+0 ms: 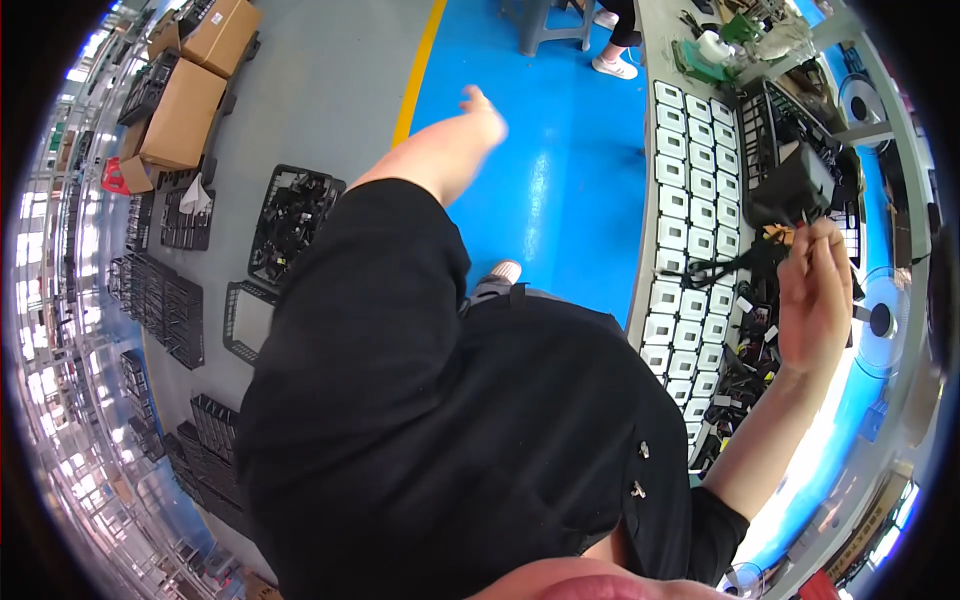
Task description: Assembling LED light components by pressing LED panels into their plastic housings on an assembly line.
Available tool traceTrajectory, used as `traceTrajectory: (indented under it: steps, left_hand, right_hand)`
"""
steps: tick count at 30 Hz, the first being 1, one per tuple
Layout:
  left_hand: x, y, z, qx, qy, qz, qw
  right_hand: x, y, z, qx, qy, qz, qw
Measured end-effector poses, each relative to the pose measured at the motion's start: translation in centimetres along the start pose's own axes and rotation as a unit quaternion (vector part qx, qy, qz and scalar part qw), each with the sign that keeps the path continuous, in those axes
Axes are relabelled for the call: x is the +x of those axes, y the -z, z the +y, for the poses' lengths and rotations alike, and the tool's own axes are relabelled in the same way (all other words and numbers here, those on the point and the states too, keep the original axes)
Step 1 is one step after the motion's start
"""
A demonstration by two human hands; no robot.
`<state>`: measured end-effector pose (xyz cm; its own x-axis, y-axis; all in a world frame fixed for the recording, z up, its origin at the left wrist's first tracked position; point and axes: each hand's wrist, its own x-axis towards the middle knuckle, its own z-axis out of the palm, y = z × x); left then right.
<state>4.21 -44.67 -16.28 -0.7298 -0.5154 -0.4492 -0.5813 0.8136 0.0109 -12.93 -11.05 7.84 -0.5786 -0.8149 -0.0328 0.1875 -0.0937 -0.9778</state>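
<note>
The person's left arm (432,160) stretched forward, its left hand (484,118) blurred and foreshortened. The right forearm (768,430) angled forward and outward, the right hand (815,300) raised, its fingers (824,238) bent and bunched together.

Blue floor (560,150): glossy; I see a pale light streak (540,180) reflected along it.
Grey floor (330,90): left of the blue.
Yellow line (418,75): divides the two.
Stool (531,35): grey, at my view's top edge.
Worktop (662,30): long, right of the blue floor.
Left rim: bright patches (60,320); windows or lamps, I cannot tell.
</note>
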Motion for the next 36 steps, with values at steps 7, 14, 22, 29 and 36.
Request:
traceTrajectory:
  steps: [7, 14, 22, 29, 36]
  left_hand:
    - [0.6, 18.9, -5.4, -0.096, 0.184, 0.274, 0.939]
    - [-2.6, 23.9, 4.4, -0.053, 0.073, 0.314, 0.945]
    - [0.1, 23.7, 8.3, -0.042, 0.047, 0.305, 0.95]
    - [0.2, 23.2, 9.2, -0.038, 0.028, 0.3, 0.953]
    - [2.6, 18.7, 0.6, -0.018, 0.101, 0.294, 0.95]
  right_hand:
    - [0.5, -5.2, 2.5, 0.022, -0.039, -0.052, 0.998]
    - [1.8, -15.2, 4.6, -0.074, 0.053, -0.119, 0.989]
    - [3.1, -17.1, 6.0, -0.252, 0.215, 0.011, 0.943]
    - [3.5, -14.9, 6.8, -0.207, 0.172, 0.036, 0.962]
    - [4.5, -10.7, 7.6, -0.254, 0.162, 0.014, 0.953]
